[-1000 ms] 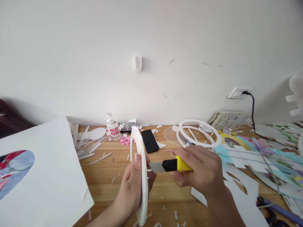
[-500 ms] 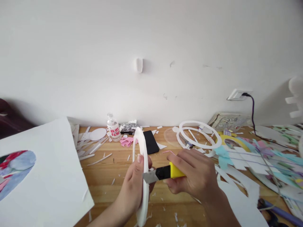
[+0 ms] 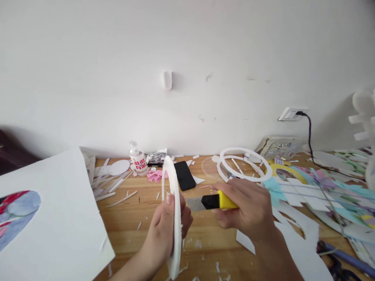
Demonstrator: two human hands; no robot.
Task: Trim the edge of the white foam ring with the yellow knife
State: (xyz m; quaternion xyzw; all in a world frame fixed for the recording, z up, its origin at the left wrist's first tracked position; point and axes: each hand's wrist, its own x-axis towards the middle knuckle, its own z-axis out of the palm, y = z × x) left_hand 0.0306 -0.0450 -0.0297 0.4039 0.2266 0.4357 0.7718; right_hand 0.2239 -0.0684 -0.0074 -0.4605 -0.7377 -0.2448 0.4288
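Note:
My left hand (image 3: 164, 230) is closed around a white foam ring (image 3: 175, 203), held upright and edge-on above the wooden table (image 3: 146, 218). My right hand (image 3: 249, 210) grips a yellow and black utility knife (image 3: 218, 201) with its blade extended. The blade tip sits just right of the ring's edge, close to my left fingers. Small white shavings lie on the table below both hands.
A large white foam board (image 3: 55, 218) with an oval cut-out lies at the left. A black phone (image 3: 184, 175), a small bottle (image 3: 137, 159), white foam rings (image 3: 244, 164) and strips sit farther back. Coloured paper cut-outs (image 3: 319, 187) and a cable cover the right side.
The knife blade pushed left against the ring's edge half a second ago and has now drawn back to the right. The ring stays upright in my left hand.

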